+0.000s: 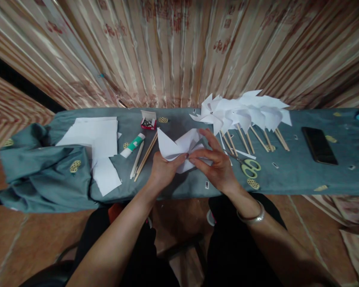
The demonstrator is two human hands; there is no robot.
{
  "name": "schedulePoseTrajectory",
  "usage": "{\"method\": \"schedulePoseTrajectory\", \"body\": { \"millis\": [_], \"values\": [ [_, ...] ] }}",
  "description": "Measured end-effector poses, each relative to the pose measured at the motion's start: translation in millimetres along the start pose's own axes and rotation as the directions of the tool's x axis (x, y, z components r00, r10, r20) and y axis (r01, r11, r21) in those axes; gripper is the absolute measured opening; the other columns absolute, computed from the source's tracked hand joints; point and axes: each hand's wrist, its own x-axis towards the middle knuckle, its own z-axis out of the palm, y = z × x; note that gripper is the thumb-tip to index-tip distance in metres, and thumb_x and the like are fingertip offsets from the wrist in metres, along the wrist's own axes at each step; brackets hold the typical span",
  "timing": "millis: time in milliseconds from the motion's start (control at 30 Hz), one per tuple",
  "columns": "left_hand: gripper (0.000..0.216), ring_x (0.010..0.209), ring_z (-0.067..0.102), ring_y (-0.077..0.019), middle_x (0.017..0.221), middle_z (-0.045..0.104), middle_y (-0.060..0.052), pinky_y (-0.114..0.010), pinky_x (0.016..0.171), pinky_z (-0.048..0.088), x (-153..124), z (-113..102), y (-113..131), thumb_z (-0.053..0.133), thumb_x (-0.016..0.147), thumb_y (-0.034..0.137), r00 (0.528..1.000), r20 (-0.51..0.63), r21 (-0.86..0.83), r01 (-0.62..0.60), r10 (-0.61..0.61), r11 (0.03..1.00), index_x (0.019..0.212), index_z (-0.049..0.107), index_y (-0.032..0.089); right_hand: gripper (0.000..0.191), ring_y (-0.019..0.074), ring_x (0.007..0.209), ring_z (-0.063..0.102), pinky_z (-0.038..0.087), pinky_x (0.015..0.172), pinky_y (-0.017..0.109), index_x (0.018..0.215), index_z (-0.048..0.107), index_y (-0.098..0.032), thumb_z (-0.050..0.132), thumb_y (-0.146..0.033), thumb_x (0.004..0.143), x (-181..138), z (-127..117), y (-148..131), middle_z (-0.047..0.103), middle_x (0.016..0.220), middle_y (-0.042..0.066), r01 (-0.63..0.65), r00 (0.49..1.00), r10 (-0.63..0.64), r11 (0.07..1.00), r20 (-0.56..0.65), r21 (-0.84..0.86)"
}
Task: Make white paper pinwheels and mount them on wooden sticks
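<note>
Between my two hands is a white paper pinwheel, its blades bent in toward the middle. My left hand grips it from the left, with the thumb pressed at its centre. From the right, my right hand pinches at the same centre with thumb and forefinger, the other fingers bent above the paper. Whether a small pin sits between those fingertips is too small to tell. Just left of the pinwheel lie several wooden sticks. A small red box of metal pins stands open behind it.
Finished white pinwheels on sticks lie in an overlapping row at the back right. Green-handled scissors rest beside my right hand, and a black phone lies farther right. A glue stick and white paper sheets are on the left.
</note>
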Motion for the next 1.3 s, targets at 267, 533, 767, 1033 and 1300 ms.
{"method": "schedulePoseTrajectory", "body": {
  "millis": [267,533,767,1033,1300],
  "values": [
    [0.029,0.074,0.066,-0.0185,0.079,0.074,-0.005,-0.029,0.068,0.053,-2,-2,0,0.080,0.060,0.031,0.999,0.021,-0.038,0.034,-0.033,0.999,0.081,0.073,0.012,0.008,0.0252,0.139,0.036,0.027,0.117,0.047,0.080,0.074,-0.028,0.071,-0.021,0.078,2,0,4,0.047,0.145,-0.004,-0.083,0.997,0.081,0.984,0.021,0.157],
    [0.027,0.068,0.064,-0.0164,0.077,0.073,-0.004,-0.027,0.064,0.052,-7,-4,15,0.080,0.059,0.029,0.994,0.024,-0.005,0.107,-0.107,0.994,0.078,0.072,0.012,0.006,0.0258,0.138,0.039,0.029,0.114,0.046,0.080,0.074,-0.028,0.073,-0.024,0.076,3,1,6,0.049,0.144,-0.002,-0.139,0.990,0.128,0.961,0.058,0.241],
    [0.029,0.069,0.064,-0.0168,0.079,0.074,-0.005,-0.027,0.064,0.053,-8,-4,14,0.081,0.057,0.029,0.992,0.018,-0.005,0.122,-0.122,0.992,0.079,0.073,0.012,0.007,0.0230,0.138,0.039,0.027,0.116,0.044,0.081,0.074,-0.029,0.072,-0.024,0.077,3,-1,5,0.050,0.143,-0.004,-0.144,0.988,0.127,0.958,0.082,0.248],
    [0.027,0.070,0.066,-0.0167,0.080,0.075,-0.005,-0.026,0.065,0.053,-10,-4,13,0.079,0.059,0.027,0.995,0.011,0.022,0.099,-0.100,0.995,0.081,0.074,0.012,0.003,0.0241,0.138,0.039,0.025,0.116,0.045,0.080,0.074,-0.029,0.072,-0.030,0.078,4,-1,5,0.050,0.143,-0.003,-0.142,0.987,0.120,0.958,0.102,0.248],
    [0.027,0.068,0.066,-0.0174,0.079,0.074,-0.006,-0.026,0.063,0.053,-9,-6,10,0.079,0.060,0.029,0.997,0.008,0.062,0.079,-0.080,0.995,0.080,0.074,0.011,0.005,0.0247,0.138,0.038,0.025,0.117,0.046,0.079,0.074,-0.028,0.072,-0.032,0.078,4,-1,5,0.051,0.142,-0.003,-0.152,0.985,0.128,0.960,0.113,0.235]
  ]
}}
